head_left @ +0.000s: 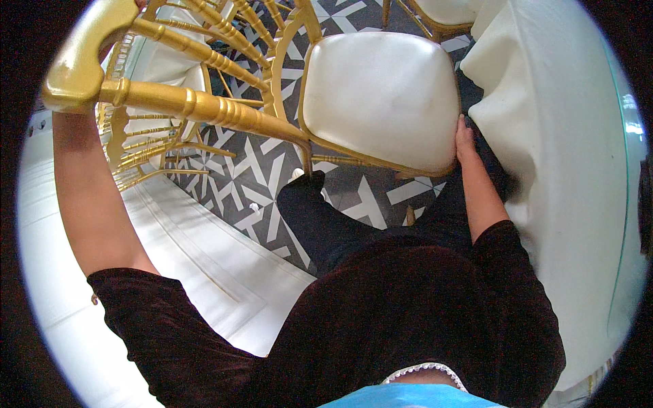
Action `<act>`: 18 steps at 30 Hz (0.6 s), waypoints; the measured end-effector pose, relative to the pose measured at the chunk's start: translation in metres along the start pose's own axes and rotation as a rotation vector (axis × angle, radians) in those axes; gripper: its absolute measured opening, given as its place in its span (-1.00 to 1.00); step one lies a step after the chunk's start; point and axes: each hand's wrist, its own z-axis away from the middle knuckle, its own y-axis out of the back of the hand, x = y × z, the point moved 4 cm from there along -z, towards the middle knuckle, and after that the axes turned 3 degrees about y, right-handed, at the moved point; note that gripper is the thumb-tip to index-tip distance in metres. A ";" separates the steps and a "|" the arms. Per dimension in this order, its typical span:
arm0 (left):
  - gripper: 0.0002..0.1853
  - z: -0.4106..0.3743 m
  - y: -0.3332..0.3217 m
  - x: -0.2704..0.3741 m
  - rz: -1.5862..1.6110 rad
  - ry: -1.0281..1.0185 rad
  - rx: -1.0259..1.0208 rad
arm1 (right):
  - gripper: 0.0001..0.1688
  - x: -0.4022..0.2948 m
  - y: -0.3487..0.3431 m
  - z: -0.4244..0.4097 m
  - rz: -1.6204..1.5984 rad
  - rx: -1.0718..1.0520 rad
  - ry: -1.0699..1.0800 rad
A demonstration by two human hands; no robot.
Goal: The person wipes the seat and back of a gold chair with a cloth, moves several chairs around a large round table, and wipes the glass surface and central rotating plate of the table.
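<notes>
A gold-painted chiavari chair with turned spindles and a white padded seat (380, 97) stands in front of me, its curved top rail (76, 56) looming at the upper left. My left hand (141, 3) is wrapped around that rail from behind; the rail hides most of it, and only a bit of finger shows. At the seat's right edge, my right hand (465, 140) grips the side, thumb near the top and the other fingers hidden.
A table with a draped white cloth (556, 127) stands close on the right. More gold chairs (148, 148) are at the left, with another white seat (446, 9) at the top. White panelled woodwork (219, 265) borders the grey-and-white patterned floor (245, 178) at lower left.
</notes>
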 end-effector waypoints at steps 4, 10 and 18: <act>-0.61 0.005 -0.014 0.018 -0.107 -0.012 0.058 | -0.11 0.013 -0.012 -0.001 -0.128 -0.079 0.001; -0.64 0.003 -0.029 0.055 -0.252 -0.016 0.131 | -0.07 0.033 -0.020 -0.020 -0.264 -0.230 -0.152; -0.44 0.015 0.031 0.041 -0.326 -0.017 -0.268 | -0.13 0.017 -0.034 0.020 -0.454 -0.305 -0.318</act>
